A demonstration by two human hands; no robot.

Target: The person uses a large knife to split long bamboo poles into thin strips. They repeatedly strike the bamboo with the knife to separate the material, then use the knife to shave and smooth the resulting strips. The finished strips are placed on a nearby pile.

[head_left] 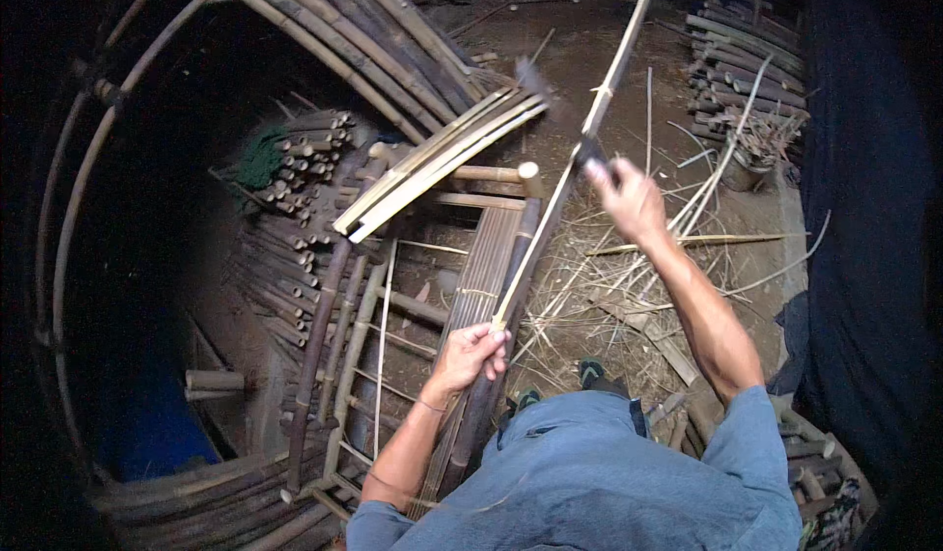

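My left hand is closed on the near end of a long, pale bamboo strip. The strip slants up and away from it, past the top edge of the view. Farther along, my right hand grips a dark-handled tool that looks like a knife. It meets or crosses the strip; motion blurs it, so I cannot tell its full shape or whether it touches. Below the strip and beside my left hand lies a bench of narrow bamboo slats.
Pale split bamboo slats rest across a bamboo frame at left. Stacked bamboo poles lie beyond it, and another pile stands far right. Shavings and thin strips litter the floor. A dark cloth hangs at right.
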